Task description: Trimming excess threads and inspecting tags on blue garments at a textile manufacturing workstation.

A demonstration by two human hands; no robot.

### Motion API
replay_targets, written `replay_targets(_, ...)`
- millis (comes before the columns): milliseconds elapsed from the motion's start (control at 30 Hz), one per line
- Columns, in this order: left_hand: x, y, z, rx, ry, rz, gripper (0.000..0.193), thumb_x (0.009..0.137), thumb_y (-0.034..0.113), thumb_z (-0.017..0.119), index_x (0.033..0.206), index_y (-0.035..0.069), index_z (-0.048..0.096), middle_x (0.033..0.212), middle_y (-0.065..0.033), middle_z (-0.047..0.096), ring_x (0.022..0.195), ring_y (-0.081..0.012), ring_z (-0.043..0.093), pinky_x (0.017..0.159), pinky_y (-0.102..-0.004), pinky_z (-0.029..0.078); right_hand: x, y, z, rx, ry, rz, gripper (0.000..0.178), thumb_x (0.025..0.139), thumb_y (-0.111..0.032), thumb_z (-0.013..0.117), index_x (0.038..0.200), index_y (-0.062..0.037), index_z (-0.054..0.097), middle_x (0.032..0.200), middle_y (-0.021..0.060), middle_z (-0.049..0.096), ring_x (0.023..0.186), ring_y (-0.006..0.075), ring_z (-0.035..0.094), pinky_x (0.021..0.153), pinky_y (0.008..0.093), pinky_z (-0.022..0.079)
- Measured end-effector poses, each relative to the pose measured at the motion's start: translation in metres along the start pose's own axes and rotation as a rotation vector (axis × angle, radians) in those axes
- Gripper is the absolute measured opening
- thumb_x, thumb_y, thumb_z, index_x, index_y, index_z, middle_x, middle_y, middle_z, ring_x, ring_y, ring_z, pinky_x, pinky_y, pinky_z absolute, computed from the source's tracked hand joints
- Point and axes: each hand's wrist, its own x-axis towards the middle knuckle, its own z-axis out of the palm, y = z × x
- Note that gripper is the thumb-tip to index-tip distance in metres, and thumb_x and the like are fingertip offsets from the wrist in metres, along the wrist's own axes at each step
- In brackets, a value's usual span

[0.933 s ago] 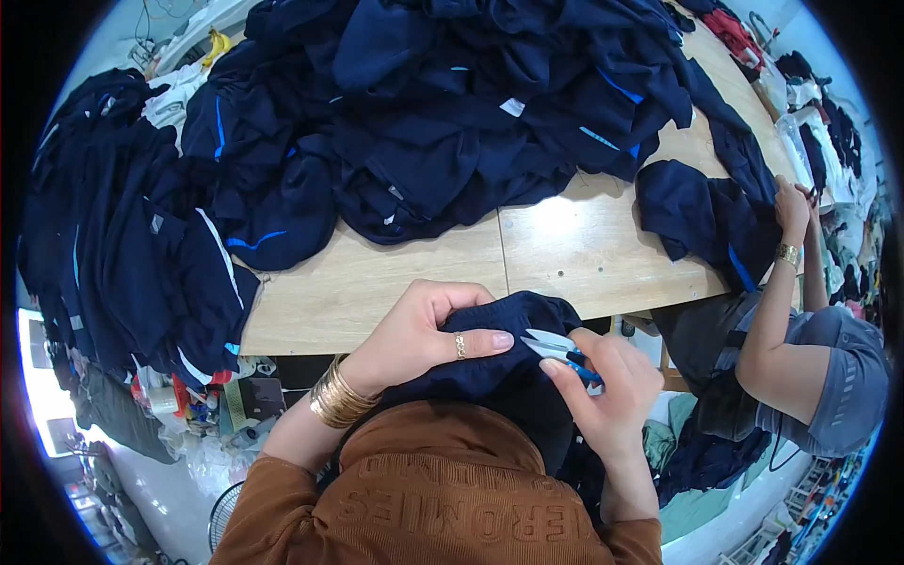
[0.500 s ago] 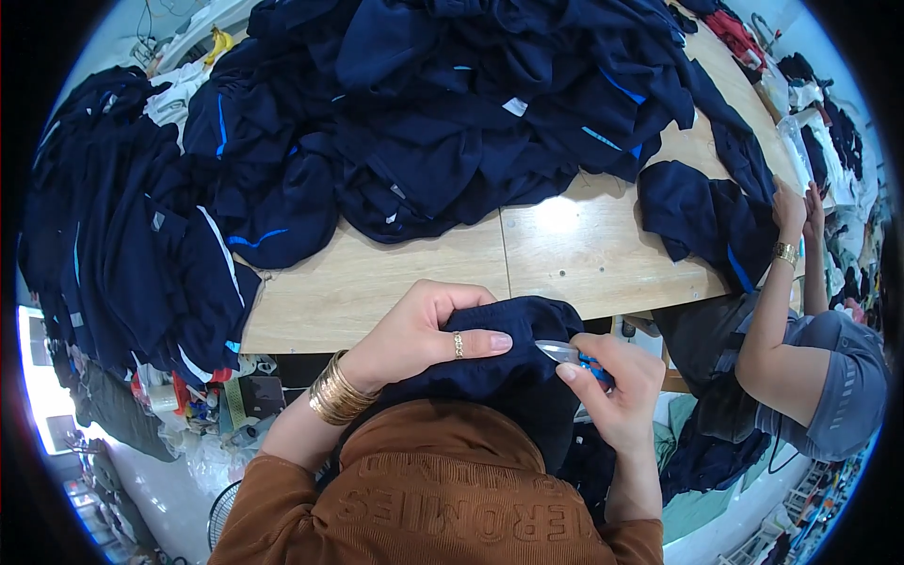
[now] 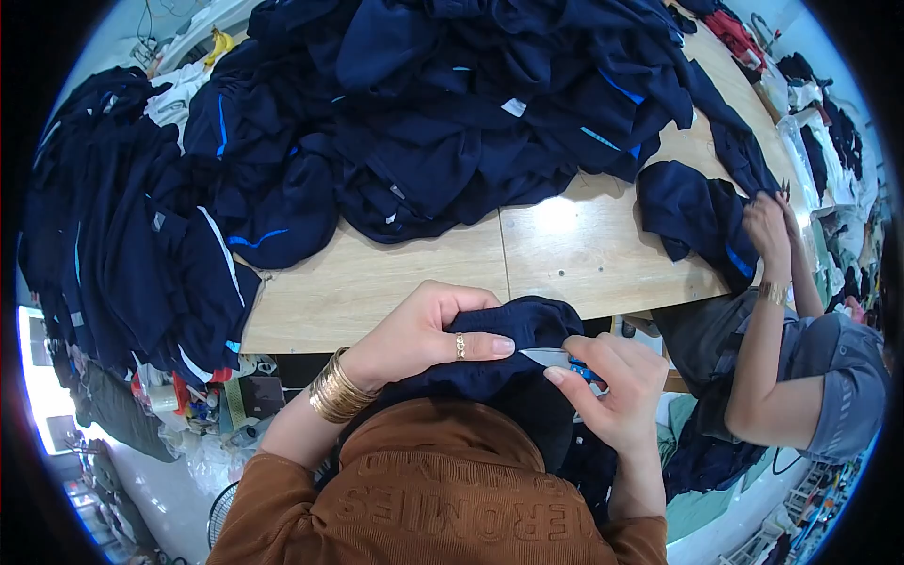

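My left hand point(image 3: 435, 330) is closed on a dark navy garment point(image 3: 537, 318), its thumb lying across the gathered cloth. In my right hand point(image 3: 617, 381) is a pair of thread snips point(image 3: 546, 357) with blue handles and pale metal blades. The blades point left and reach the cloth just beside my left thumb. My right fingers wrap around the handles and partly hide them. Most of the garment hangs over my lap, in front of the table's near edge.
A large heap of navy garments point(image 3: 443, 122) covers the far side of the wooden table point(image 3: 377, 292), and more hang off its left point(image 3: 113, 235). At the right a co-worker's hand point(image 3: 770, 231) works at another navy garment point(image 3: 692, 212). A fan point(image 3: 221, 513) stands at lower left.
The snips in my right hand have moved left, their tips now close to my left thumb. My left hand has barely moved. The co-worker's hands have shifted left toward the navy garment.
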Motion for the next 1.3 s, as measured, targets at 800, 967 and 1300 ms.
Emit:
replay_targets(800,-0.001,0.002,-0.005,-0.152,-0.034,-0.051,0.017,0.081,0.014,0.065,0.09,0.0,0.062,0.079,0.0016,0.061,0.071,-0.0014,0.052,0.065,-0.0168,0.043,-0.006,0.005,-0.001,0.072,-0.004,0.025,0.024,0.066,-0.024,0.074,0.078,-0.0062,0.063,0.06,0.0024,0.053,0.047,0.0169,0.048,0.045,0.0272,0.035)
replay_targets(967,0.001,0.003,0.001,-0.186,-0.022,-0.073,0.02,0.084,0.015,0.062,0.096,-0.001,0.062,0.082,0.0018,0.062,0.073,-0.0013,0.052,0.067,-0.0169,0.043,0.005,-0.009,0.007,0.945,0.058,0.464,0.035,0.068,-0.014,0.075,0.097,-0.0028,0.06,0.08,-0.0029,0.059,0.068,0.0041,0.049,0.061,0.0193,0.041)
replay_targets(1300,-0.019,0.018,-0.035,0.249,-0.078,-0.019,0.031,0.074,0.016,0.073,0.095,-0.003,0.06,0.085,-0.0009,0.062,0.077,-0.0056,0.053,0.073,-0.0208,0.044,0.008,0.022,0.013,1.152,0.194,0.72,0.019,0.064,0.004,0.068,0.08,0.0022,0.059,0.07,0.0025,0.06,0.062,0.0084,0.054,0.063,0.0188,0.043)
